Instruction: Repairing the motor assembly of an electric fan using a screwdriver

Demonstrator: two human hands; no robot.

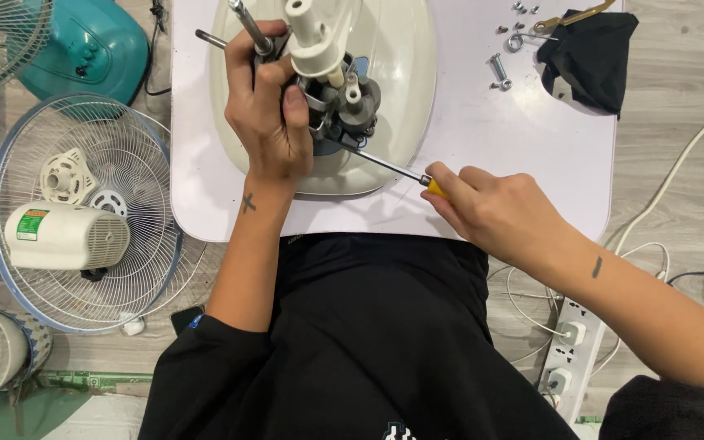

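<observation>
Left hand [266,114] — closed around the dark metal fan motor assembly [344,102], fingers wrapped over its left side, steadying it with the steel shaft [250,26] pointing away from the person. Right hand [495,212] — clenched on the yellow handle of a slim steel-shafted screwdriver [385,165], the handle almost wholly hidden in the fist; the shaft runs up and to the left, its tip meeting the lower part of the motor. A cream plastic gear-housing piece [315,37] stands on top of the motor. The motor sits inside a cream oval plastic fan shell [405,73], which lies on a white square tabletop [482,138] directly before the person's lap. At the tabletop's far right corner: a folded black cloth [592,57], with loose steel screws and bolts [503,73] just beside it. On the wooden floor to the left, well apart from the hands, a round white wire fan grille [124,163] holds a white cylindrical motor cover [67,236]; a teal fan base [91,49] lies beyond it. To the right, a white power strip [568,358] with plugged-in cables.
</observation>
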